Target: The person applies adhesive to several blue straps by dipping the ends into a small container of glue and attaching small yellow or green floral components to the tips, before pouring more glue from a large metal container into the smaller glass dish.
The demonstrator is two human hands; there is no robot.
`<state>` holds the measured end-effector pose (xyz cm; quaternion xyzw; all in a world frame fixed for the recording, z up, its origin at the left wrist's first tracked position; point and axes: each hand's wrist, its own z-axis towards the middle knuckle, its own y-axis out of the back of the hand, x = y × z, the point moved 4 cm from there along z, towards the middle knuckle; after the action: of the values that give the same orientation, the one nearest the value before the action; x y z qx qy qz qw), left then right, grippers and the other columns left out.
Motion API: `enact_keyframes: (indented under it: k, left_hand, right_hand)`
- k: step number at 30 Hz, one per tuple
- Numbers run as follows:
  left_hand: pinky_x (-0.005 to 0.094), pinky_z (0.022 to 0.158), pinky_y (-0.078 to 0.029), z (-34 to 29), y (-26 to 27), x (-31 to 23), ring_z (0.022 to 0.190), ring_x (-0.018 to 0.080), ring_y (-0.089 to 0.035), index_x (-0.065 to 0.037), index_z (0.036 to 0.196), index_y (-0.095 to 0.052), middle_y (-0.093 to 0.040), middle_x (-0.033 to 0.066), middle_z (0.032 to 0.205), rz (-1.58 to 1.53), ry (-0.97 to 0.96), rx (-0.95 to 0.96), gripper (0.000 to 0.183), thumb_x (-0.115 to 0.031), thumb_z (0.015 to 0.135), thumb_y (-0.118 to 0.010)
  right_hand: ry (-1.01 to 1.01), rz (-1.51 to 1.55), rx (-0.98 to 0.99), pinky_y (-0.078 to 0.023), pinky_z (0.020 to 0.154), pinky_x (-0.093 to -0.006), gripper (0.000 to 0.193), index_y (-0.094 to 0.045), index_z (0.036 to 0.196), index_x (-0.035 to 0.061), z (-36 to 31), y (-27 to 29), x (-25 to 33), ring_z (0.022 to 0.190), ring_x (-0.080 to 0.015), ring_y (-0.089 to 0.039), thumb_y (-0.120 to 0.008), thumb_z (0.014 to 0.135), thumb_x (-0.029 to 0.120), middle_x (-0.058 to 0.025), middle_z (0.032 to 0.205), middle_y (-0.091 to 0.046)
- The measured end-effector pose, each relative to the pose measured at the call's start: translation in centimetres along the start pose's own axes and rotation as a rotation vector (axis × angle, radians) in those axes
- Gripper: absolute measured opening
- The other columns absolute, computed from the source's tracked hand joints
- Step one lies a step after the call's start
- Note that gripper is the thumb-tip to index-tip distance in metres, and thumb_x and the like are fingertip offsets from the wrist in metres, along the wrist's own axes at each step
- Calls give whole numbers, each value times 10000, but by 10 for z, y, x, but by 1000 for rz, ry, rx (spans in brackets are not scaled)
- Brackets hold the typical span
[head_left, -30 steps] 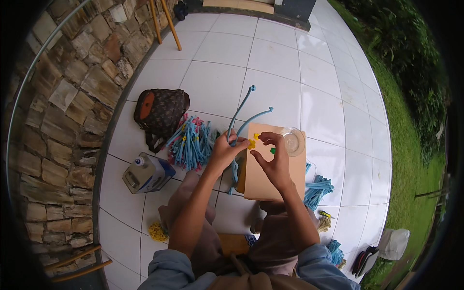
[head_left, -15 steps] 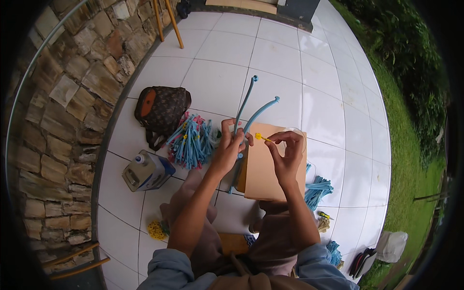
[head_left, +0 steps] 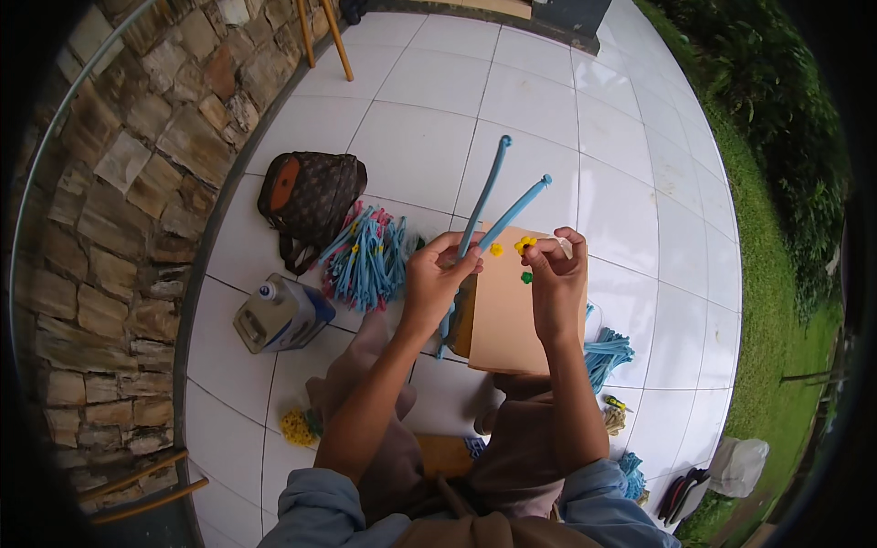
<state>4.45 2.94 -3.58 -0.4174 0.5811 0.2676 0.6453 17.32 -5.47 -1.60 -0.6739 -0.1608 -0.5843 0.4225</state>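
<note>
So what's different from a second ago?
The right hand, open then, has moved right, away from the left hand, and now pinches a yellow flower. The two blue tubes have swung up and right in view. The left hand still holds them; the other yellow flower and green piece stay on the tan board.

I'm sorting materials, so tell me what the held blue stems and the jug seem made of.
Blue stems: perhaps rubber or soft plastic, satin, given their faint sheen; fabric isn't ruled out. Jug: probably rigid plastic, smooth, given its rounded edges and cap.
</note>
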Motion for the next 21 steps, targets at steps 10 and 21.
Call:
enact_keyframes:
  k: [10,21]
  left_hand:
    - [266,684,-536,-2,6,-8,715,147,-620,-57,689,-328,-615,148,802,-208,-25,-21,317,32,778,-619]
    - [287,671,-551,-4,2,-12,762,179,-627,-68,685,-303,-614,184,833,-167,-70,-32,338,39,776,-611]
  right_hand:
    - [-145,304,-8,-398,758,-267,379,-356,1053,62,-1,-3,-11,756,-149,-506,-604,784,-37,-69,772,-580]
    - [-114,31,-24,-427,695,-272,434,-318,979,72,-6,-25,-11,714,-152,-553,-655,735,-50,-119,761,-619]
